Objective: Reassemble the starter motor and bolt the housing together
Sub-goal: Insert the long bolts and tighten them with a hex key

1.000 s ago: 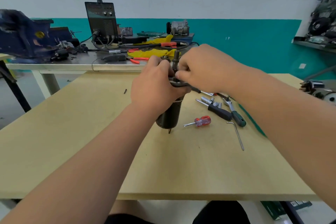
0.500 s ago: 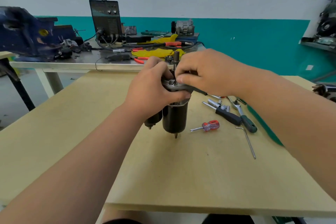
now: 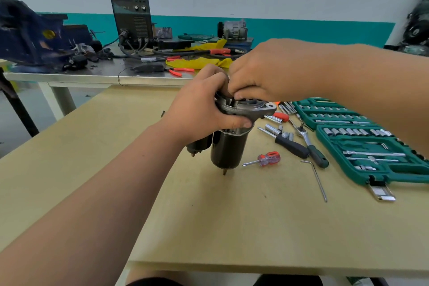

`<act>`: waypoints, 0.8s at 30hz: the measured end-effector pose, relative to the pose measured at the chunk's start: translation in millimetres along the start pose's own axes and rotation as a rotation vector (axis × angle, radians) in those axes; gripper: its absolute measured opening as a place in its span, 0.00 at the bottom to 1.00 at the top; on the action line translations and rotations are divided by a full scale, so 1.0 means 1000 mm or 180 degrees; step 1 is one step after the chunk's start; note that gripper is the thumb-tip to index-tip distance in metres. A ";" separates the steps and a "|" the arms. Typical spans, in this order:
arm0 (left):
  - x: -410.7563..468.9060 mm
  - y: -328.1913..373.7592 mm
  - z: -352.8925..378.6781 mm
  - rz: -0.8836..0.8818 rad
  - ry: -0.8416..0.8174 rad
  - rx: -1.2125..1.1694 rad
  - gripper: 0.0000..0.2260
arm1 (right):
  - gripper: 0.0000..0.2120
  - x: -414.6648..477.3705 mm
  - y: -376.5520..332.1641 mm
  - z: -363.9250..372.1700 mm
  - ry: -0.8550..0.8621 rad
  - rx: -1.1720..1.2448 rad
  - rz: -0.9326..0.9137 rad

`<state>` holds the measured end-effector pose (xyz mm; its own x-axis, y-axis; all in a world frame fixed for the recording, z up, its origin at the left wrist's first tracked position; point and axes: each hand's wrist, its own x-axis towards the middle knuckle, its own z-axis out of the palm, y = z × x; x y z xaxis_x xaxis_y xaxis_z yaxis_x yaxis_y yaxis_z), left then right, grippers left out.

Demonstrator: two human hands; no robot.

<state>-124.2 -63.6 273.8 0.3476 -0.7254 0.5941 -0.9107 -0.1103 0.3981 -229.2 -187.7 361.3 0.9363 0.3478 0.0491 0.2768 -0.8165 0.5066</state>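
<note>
The starter motor (image 3: 228,150) stands upright on the wooden table (image 3: 209,216), its black cylindrical body down and its grey metal end housing (image 3: 257,111) on top. A smaller black solenoid (image 3: 199,145) hangs beside the body on the left. My left hand (image 3: 199,109) is wrapped around the housing's rim from the left, thumb pressed under the flange. My right hand (image 3: 276,69) reaches in from the right, with its fingertips pressed into the top opening of the housing. What those fingertips pinch is hidden.
Right of the motor lie a small red-handled screwdriver (image 3: 267,159), a black-handled driver (image 3: 292,146), a ratchet (image 3: 312,146), loose sockets and a hex key (image 3: 318,179). An open green socket set case (image 3: 362,141) fills the right. A metal bench (image 3: 97,74) with a welder and vise stands behind.
The view has shifted left, bringing the green socket case into sight. Both hands stay on the housing; the right hand's fingers have dropped lower into its top, covering the shaft.
</note>
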 end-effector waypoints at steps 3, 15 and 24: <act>0.001 0.003 0.001 0.0027 -0.0037 0.0026 0.29 | 0.17 -0.004 0.000 0.004 0.0110 -0.0076 0.0010; 0.002 0.017 0.005 0.0006 -0.0006 0.0225 0.29 | 0.13 -0.012 -0.003 0.000 -0.0127 0.0353 0.0371; 0.000 0.016 0.003 -0.0001 -0.0059 0.0156 0.30 | 0.14 -0.018 -0.003 0.011 0.0332 0.0156 -0.0054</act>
<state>-139.2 -67.2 278.3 0.3440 -0.7378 0.5807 -0.9206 -0.1434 0.3632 -244.8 -197.0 349.0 0.9045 0.4057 0.1314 0.3050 -0.8308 0.4655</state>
